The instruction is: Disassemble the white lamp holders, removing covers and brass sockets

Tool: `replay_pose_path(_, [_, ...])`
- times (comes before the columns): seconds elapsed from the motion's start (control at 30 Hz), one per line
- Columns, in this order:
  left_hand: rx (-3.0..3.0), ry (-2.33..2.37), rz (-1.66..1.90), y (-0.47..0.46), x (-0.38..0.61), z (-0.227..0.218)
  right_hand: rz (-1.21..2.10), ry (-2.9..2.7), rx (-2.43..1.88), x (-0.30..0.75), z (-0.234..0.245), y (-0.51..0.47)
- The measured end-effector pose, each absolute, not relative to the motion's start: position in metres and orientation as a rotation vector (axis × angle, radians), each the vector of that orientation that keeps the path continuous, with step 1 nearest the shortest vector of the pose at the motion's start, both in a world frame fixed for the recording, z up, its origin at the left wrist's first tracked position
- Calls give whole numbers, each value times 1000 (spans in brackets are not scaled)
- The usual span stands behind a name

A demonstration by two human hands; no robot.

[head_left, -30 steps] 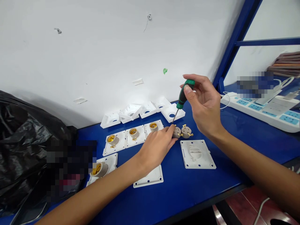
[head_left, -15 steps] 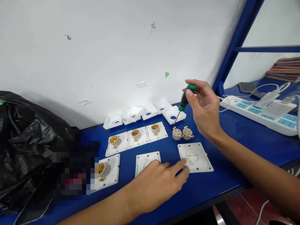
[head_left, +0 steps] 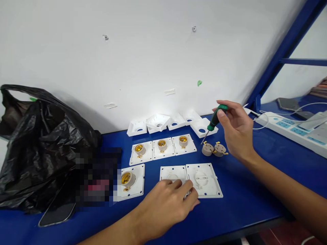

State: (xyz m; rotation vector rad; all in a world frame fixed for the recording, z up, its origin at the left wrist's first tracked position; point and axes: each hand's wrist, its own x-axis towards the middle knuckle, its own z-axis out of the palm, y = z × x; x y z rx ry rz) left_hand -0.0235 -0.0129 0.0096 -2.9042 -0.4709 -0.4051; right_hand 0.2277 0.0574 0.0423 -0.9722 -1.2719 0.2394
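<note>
My right hand (head_left: 238,131) is closed around the green-and-black handle of a screwdriver (head_left: 214,119). Its shaft slants down to the left, the tip close beside two round beige lamp sockets (head_left: 207,149) with brass tabs. My left hand (head_left: 171,200) lies palm down, fingers curled over the near left corner of a white base plate (head_left: 211,180) with a round recess. Directly left of it is another white base plate (head_left: 166,173), partly hidden by that hand. Farther left sits a base plate with a gold-threaded lamp socket (head_left: 128,179).
Behind, three base plates with sockets (head_left: 162,145) form a row. White square covers (head_left: 204,128) lean near the wall. A black plastic bag (head_left: 48,146) and a phone (head_left: 57,212) are at left; a white power strip (head_left: 293,132) with cables is at right.
The right-hand base plate has slid left with my left hand until it sits against its neighbour. My right hand still holds the screwdriver near the loose sockets. The view has shifted left.
</note>
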Motion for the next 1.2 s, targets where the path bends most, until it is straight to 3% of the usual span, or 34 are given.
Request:
replay_pose_path(0.63, [-2972,-491,-235,10,-39,19,398,-1405,-967,216,25,52])
replay_pose_path(0.9, [-2943,-481,-248,7,-36,15,844,-1410,-1009,211,56,40])
replay_pose_path(0.97, [-2939,-496,-254,6,-36,15,770,-1687,-1116,209,66,39])
replay_pose_path(1.07, [-2920,-500,-259,5,-36,13,375,-2243,-1311,208,71,45])
replay_pose_path(1.2, [-2896,-500,-273,3,-37,11,-55,-2493,-1657,207,60,59])
